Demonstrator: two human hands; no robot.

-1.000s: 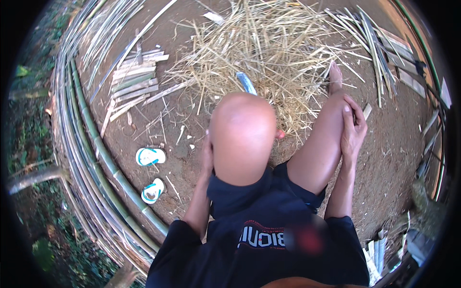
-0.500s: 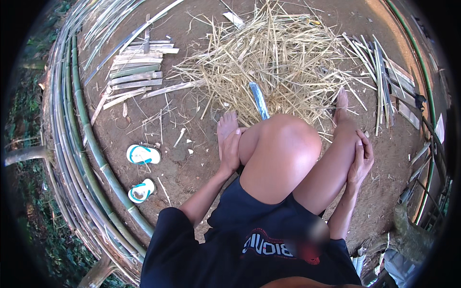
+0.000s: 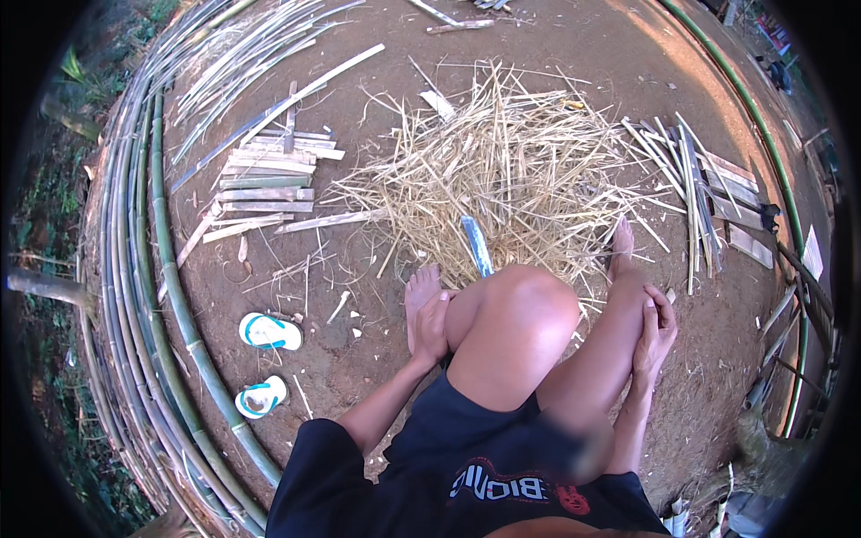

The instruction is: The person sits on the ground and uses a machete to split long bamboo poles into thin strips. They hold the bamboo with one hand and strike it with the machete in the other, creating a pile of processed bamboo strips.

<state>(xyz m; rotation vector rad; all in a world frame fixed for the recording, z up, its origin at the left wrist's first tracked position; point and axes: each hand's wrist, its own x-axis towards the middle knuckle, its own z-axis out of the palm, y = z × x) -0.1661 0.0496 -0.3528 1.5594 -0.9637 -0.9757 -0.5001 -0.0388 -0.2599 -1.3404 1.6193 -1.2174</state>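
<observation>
My left hand rests against the outside of my left shin, its fingers laid along the leg and partly hidden. On the outer side of my right lower leg lies my right hand, fingers apart and loosely bent. Neither hand has an object in it. Just ahead of my knees spreads a heap of pale bamboo shavings. A flat strip, mottled blue and white, sticks out of the heap's near side behind my knee; its lower end is hidden.
Split bamboo slats lie in a row at the left, with thin strips beyond. More slats lie at the right. White flip-flops with teal straps are on the ground by long bamboo poles. A green pole curves along the right.
The view has tilted up slightly, so the heap and slats sit lower and more ground shows at the far side. My hands stay on my legs.
</observation>
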